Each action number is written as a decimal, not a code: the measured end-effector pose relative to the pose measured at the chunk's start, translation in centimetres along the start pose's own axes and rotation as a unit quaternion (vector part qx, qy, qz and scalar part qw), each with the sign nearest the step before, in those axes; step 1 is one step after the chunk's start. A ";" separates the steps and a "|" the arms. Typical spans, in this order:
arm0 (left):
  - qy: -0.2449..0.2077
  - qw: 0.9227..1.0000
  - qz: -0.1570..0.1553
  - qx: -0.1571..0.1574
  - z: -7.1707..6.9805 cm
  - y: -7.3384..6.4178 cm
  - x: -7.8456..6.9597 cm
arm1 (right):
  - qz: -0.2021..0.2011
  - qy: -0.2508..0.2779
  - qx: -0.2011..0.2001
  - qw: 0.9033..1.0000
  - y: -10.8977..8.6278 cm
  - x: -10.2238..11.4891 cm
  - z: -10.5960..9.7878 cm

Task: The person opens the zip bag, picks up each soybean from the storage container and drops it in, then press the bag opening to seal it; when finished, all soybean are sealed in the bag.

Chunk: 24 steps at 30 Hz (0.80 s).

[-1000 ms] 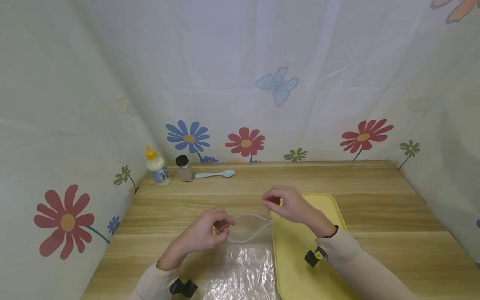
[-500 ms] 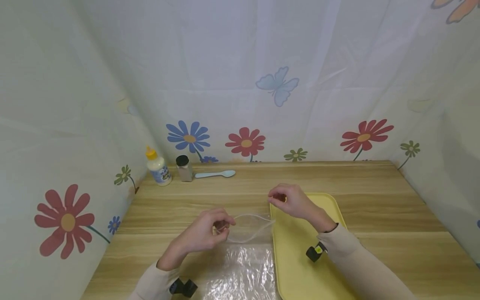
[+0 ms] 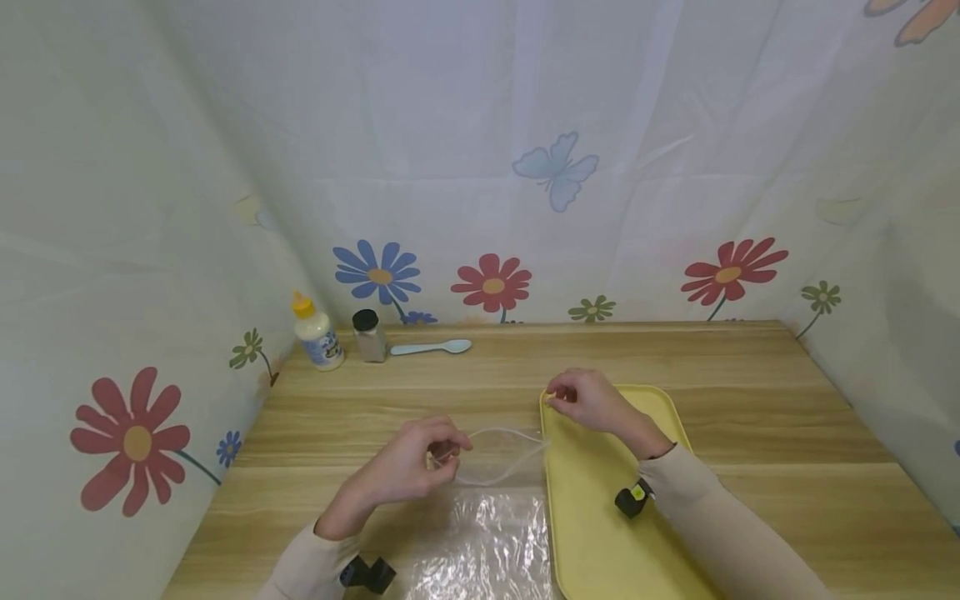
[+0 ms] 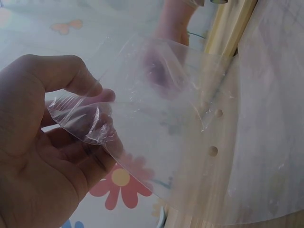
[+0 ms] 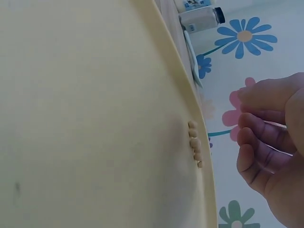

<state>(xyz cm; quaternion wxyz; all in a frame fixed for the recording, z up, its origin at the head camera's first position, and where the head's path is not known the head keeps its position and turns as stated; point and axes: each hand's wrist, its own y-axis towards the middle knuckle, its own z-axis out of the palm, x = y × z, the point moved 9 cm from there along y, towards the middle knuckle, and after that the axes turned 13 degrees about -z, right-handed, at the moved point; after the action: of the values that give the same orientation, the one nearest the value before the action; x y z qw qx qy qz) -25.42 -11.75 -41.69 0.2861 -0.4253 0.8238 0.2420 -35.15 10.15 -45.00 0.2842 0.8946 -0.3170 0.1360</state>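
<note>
A clear plastic zip bag (image 3: pixel 480 533) lies toward the front, its mouth parted into an oval. My left hand (image 3: pixel 412 458) pinches the bag's upper left edge between thumb and fingers, and the crumpled film (image 4: pixel 90 118) shows in the left wrist view. Two small round brown pieces (image 4: pixel 213 151) appear through the film; whether they lie inside it I cannot tell. My right hand (image 3: pixel 592 400) hovers at the far left corner of a yellow tray (image 3: pixel 600 517), fingers loosely bent, nothing visible between them. Several small beige lumps (image 5: pixel 194 143) lie in a row along the tray's rim.
Along the back left of the wooden table (image 3: pixel 765 392) stand a squeeze bottle (image 3: pixel 322 342) with a yellow cap and a black-lidded jar (image 3: pixel 369 337). A pale blue spoon (image 3: pixel 431 348) lies beside the jar. Flowered curtains (image 3: pixel 615 225) enclose the back and sides.
My right hand has moved right, from near the bag's mouth to over the tray's far left corner. The left hand and the bag have stayed in place.
</note>
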 end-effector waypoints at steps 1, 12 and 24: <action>-0.001 1.000 -0.001 0.001 0.0 0.0 0.0 | 0.006 -0.003 0.004 1.000 -0.1 -0.2 0.1; 0.004 1.000 -0.004 -0.001 0.0 0.0 0.1 | 0.038 -0.017 0.020 0.999 -0.5 -1.7 0.7; 0.004 1.000 -0.013 0.005 -0.1 0.0 0.1 | 0.032 -0.051 0.049 0.997 -0.8 -2.4 1.4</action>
<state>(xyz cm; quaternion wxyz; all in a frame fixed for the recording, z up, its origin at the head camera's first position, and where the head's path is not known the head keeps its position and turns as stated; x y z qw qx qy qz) -25.50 -11.89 -41.72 0.2879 -0.4354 0.8206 0.2327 -36.41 10.98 -47.49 0.2192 0.9026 -0.3522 0.1150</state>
